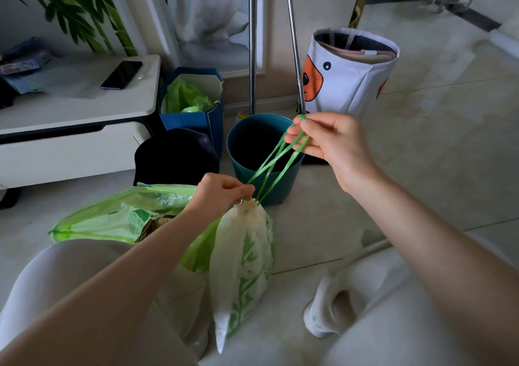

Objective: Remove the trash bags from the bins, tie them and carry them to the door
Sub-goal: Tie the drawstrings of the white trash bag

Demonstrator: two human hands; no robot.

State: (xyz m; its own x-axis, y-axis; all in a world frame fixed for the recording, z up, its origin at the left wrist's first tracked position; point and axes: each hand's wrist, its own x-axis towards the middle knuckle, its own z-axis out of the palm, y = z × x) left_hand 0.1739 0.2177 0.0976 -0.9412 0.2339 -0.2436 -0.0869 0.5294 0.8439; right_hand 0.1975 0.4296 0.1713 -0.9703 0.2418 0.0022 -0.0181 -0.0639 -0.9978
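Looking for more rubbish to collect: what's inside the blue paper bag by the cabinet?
Inside the blue paper bag, crumpled green plastic shows at the top. Anything beneath it is hidden by the bag's walls.

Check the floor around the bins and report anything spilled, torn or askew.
Nothing stands out. The teal bin stands upright and unlined, the white bag is cinched shut, and no spill shows on the floor tiles.

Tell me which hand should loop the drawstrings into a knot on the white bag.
Probably the right hand: it pinches the free ends of the green drawstrings, pulled up clear of the bag. The left hand pinches the white bag at its gathered neck, steadying it.
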